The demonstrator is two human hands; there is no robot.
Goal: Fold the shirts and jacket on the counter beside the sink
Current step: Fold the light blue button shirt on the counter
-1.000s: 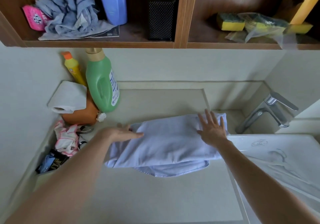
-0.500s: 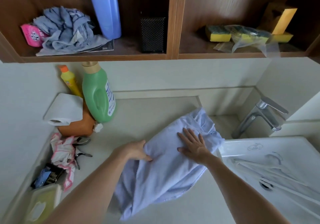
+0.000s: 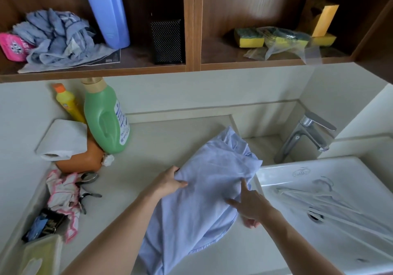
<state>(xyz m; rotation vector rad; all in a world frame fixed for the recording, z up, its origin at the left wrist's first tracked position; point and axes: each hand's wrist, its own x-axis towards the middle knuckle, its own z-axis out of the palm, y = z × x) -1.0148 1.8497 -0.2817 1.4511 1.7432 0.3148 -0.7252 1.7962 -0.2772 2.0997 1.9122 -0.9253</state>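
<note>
Light-blue shirt [image 3: 202,200], partly folded into a long band, laid diagonally on the pale counter [image 3: 165,138] just left of the sink [image 3: 276,169]; far end bunched near the back ledge, near end running down to the lower edge of the view.

Left hand [image 3: 170,182] at the shirt's left edge, thumb on top and fingers tucked beneath the cloth, gripping a fold.

Right hand [image 3: 248,206] at the right edge, index finger and thumb spread over the fabric, remaining fingers curled below the hem; actual hold on the cloth not discernible.

Pale hangers [image 3: 319,196] lying in the basin, chrome faucet [image 3: 306,134] behind it.

At the counter's left end: green bottle [image 3: 106,121], yellow bottle [image 3: 68,102], paper roll [image 3: 63,140], pink-edged cloth [image 3: 61,191].

Above, on the wooden shelf [image 3: 95,70]: blue bottle [image 3: 106,13], grey-blue rags [image 3: 57,34], sponges [image 3: 248,37].
</note>
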